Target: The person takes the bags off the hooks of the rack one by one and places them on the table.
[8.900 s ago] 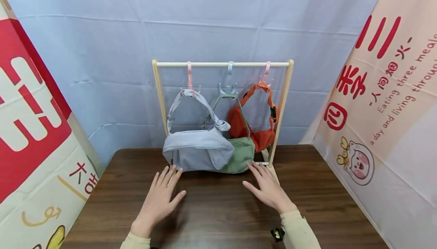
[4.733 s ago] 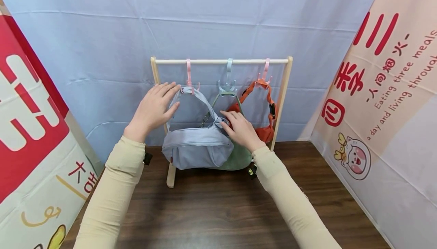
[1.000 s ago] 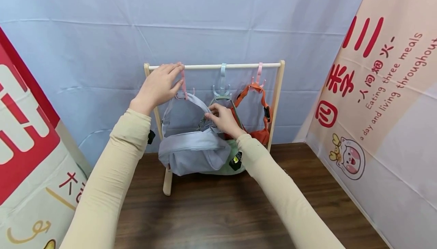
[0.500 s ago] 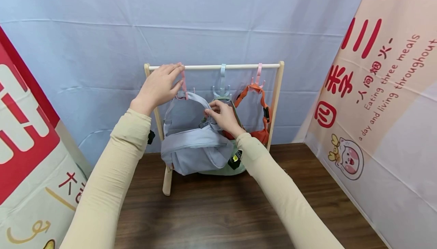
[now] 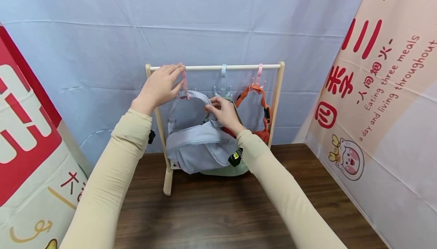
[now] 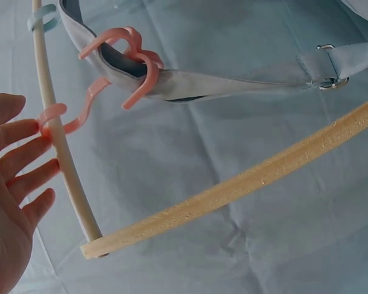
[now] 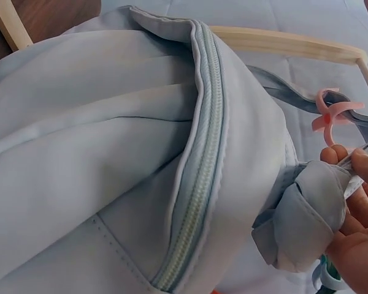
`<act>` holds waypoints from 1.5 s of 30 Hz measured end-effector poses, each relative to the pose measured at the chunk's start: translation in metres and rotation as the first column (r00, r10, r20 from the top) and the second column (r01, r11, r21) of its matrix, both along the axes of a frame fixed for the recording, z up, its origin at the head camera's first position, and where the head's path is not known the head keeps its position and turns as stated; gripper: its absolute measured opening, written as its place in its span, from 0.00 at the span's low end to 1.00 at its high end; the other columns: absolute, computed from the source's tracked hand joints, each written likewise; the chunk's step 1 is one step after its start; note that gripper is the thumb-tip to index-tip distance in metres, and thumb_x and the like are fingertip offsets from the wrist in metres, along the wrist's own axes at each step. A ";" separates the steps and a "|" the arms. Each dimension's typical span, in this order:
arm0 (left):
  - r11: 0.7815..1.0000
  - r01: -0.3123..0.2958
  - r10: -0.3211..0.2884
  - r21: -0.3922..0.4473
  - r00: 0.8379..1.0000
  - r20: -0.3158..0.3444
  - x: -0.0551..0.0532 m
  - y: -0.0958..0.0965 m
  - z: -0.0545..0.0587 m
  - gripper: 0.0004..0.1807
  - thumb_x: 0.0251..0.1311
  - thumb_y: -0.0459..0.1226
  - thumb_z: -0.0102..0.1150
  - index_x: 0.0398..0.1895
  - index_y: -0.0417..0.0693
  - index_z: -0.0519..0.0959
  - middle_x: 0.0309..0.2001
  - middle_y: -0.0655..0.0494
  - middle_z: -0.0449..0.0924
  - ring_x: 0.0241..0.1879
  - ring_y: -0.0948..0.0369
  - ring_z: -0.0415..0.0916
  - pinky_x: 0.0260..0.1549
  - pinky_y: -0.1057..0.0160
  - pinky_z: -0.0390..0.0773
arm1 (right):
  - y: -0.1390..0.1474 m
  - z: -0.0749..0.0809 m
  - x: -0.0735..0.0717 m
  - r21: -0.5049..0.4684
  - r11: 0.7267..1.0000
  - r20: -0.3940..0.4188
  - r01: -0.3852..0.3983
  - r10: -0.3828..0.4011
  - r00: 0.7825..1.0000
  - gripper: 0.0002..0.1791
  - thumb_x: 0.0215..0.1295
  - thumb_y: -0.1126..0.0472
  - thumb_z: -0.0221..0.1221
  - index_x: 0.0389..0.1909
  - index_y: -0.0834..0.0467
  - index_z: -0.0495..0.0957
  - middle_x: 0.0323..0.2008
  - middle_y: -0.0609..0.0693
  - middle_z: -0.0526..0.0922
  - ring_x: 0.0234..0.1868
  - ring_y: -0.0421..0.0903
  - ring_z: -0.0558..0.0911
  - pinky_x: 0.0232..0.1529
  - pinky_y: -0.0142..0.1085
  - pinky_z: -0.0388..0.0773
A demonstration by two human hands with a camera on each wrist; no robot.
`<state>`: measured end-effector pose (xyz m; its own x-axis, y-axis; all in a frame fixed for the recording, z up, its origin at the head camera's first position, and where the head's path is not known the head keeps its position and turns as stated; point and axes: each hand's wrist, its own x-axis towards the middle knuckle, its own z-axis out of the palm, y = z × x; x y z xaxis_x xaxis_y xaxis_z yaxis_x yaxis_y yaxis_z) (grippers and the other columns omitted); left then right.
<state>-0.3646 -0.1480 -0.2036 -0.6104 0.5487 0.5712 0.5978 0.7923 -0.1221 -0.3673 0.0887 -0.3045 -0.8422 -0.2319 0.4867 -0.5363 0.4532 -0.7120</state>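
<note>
In the head view, a light grey-blue shoulder bag [image 5: 199,148] hangs at the left of a small wooden rack, its strap [image 5: 196,94] still looped through a pink hook [image 5: 184,80]. My right hand [image 5: 226,114] pinches that strap just above the knot [image 7: 310,211], between thumb and fingers, as the right wrist view shows. My left hand [image 5: 162,86] is up at the rack's rod [image 6: 64,156]; its extended fingertips touch the rod and the hook's upper end. Behind the grey-blue bag, a green bag [image 5: 227,170] is partly hidden.
An orange bag [image 5: 263,133] hangs from another pink hook [image 5: 258,75] on the right, partly behind my right arm. A light blue hook [image 5: 223,78] is at the rod's middle. The rack's left foot [image 5: 168,182] stands on the dark wooden table [image 5: 205,211].
My left hand moved from beside the strap up to the rod. The right hand took hold of the strap; over the last second the grey-blue bag rose slightly and shifted right.
</note>
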 end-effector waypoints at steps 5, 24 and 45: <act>1.000 0.007 -0.007 0.005 1.000 -0.003 -0.001 0.001 0.000 0.25 0.68 0.42 0.47 0.65 0.41 0.67 0.65 0.43 0.67 0.65 0.45 0.64 0.68 0.50 0.57 | 0.000 0.003 -0.001 -0.002 1.000 -0.022 0.016 -0.016 1.000 0.10 0.65 0.54 0.59 0.43 0.54 0.78 0.35 0.49 0.87 0.38 0.42 0.85 0.42 0.36 0.77; 1.000 0.019 -0.019 0.002 1.000 -0.015 -0.003 0.000 0.000 0.25 0.67 0.41 0.49 0.64 0.40 0.68 0.65 0.43 0.68 0.64 0.45 0.65 0.68 0.52 0.57 | -0.005 0.018 -0.003 -0.085 0.996 -0.024 0.019 -0.021 0.999 0.10 0.66 0.56 0.58 0.43 0.57 0.78 0.37 0.52 0.87 0.39 0.43 0.85 0.44 0.35 0.77; 1.000 0.011 -0.011 -0.009 1.000 -0.027 -0.003 0.001 -0.001 0.25 0.68 0.43 0.49 0.64 0.40 0.68 0.65 0.43 0.68 0.63 0.45 0.65 0.68 0.52 0.58 | -0.008 0.039 0.000 -0.127 0.992 -0.122 -0.015 0.000 0.992 0.09 0.65 0.58 0.58 0.42 0.59 0.77 0.36 0.54 0.87 0.38 0.44 0.85 0.47 0.34 0.77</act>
<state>-0.3675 -0.1472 -0.2045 -0.5887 0.5606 0.5824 0.6029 0.7844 -0.1456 -0.3672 0.0808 -0.2654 -0.7732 -0.1673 0.6117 -0.6257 0.3585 -0.6928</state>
